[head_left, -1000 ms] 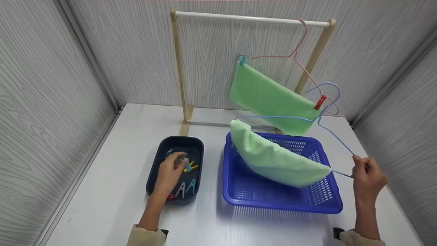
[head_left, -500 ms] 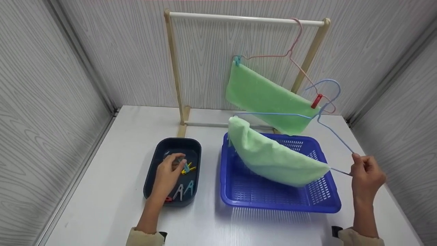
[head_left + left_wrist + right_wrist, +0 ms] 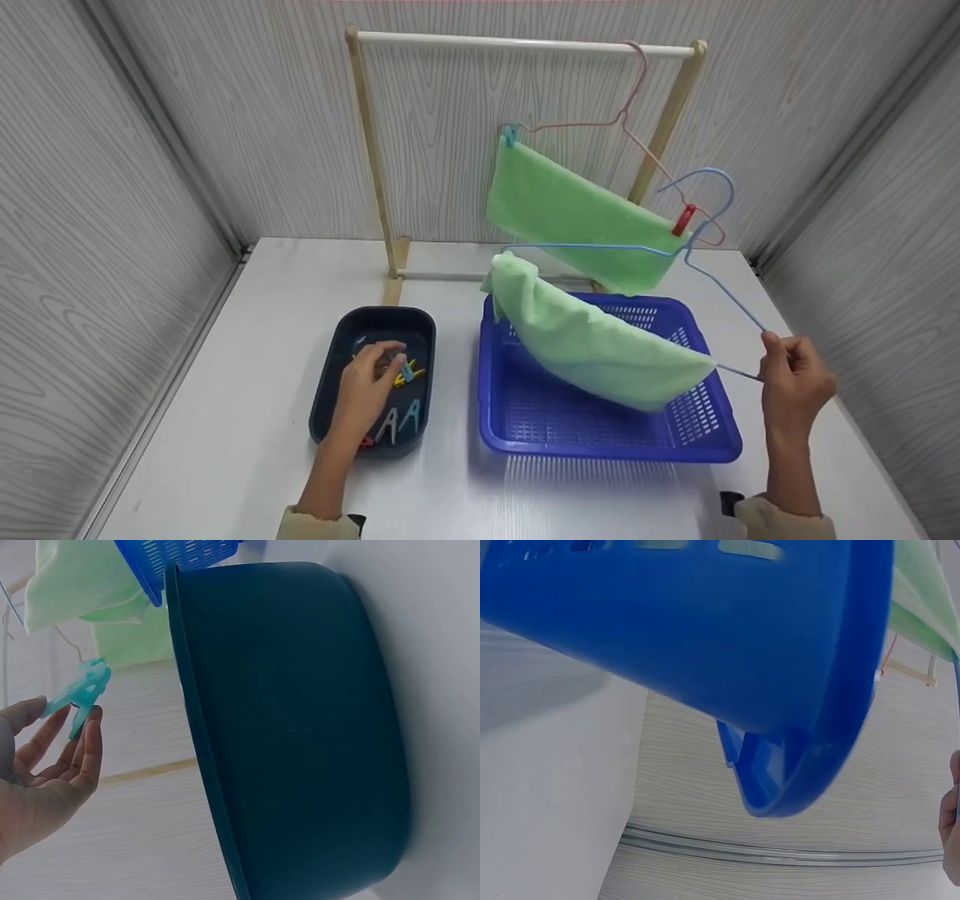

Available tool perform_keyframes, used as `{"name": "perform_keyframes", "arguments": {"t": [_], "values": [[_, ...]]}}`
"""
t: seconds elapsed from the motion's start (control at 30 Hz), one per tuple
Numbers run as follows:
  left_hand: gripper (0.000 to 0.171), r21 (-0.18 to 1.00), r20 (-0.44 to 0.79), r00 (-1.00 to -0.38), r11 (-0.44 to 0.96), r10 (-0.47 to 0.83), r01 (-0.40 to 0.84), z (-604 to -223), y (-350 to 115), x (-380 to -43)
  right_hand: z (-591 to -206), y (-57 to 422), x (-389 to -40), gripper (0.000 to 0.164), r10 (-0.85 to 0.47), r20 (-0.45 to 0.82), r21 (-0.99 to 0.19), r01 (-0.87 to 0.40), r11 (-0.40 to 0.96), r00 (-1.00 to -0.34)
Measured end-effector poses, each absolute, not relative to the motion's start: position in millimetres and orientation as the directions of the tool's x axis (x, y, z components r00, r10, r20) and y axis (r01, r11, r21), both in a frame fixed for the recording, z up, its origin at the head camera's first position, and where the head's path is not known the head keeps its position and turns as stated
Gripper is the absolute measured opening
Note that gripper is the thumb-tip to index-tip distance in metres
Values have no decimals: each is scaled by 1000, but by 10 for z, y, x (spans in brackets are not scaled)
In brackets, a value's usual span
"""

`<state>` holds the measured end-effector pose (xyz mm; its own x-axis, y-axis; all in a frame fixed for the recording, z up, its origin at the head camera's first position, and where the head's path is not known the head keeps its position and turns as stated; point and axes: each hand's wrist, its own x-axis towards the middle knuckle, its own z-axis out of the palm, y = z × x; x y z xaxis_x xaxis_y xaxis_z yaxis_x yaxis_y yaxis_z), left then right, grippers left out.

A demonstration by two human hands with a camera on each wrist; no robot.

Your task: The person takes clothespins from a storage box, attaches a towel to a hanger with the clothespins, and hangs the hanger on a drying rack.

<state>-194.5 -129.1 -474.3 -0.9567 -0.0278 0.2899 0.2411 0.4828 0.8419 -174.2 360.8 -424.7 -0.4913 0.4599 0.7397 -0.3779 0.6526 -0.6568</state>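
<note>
My left hand (image 3: 365, 382) is over the dark tray (image 3: 321, 390) and pinches a turquoise clothespin (image 3: 91, 684) between thumb and fingertips. In the left wrist view, the pin is above the tray's rim. At the right, my right hand (image 3: 798, 384) grips the lower corner of a blue wire hanger (image 3: 724, 289). A pale green cloth (image 3: 600, 349) is draped over the hanger's bottom bar and hangs above the blue basket (image 3: 607, 448). In the right wrist view only part of my right hand (image 3: 951, 836) shows, at the edge.
Behind the basket stands a rack with a white rail (image 3: 525, 42). From it a pink hanger (image 3: 630, 94) hangs tilted, with a green cloth (image 3: 570, 210) held by a turquoise pin (image 3: 511, 134) and a red pin (image 3: 683, 220). Several clothespins (image 3: 388, 426) lie in the tray.
The whole scene has shifted slightly left in the head view. Both hands keep their holds on the clothespin and the blue hanger, with little other movement.
</note>
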Motion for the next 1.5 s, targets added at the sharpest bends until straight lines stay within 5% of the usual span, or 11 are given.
{"name": "perform_keyframes", "arguments": {"t": [1.5], "values": [[28, 820, 402, -915, 458, -33, 343, -4644, -1281, -1947, -4067, 3530, -1770, 31, 486, 665, -732, -363, 577, -567]]}}
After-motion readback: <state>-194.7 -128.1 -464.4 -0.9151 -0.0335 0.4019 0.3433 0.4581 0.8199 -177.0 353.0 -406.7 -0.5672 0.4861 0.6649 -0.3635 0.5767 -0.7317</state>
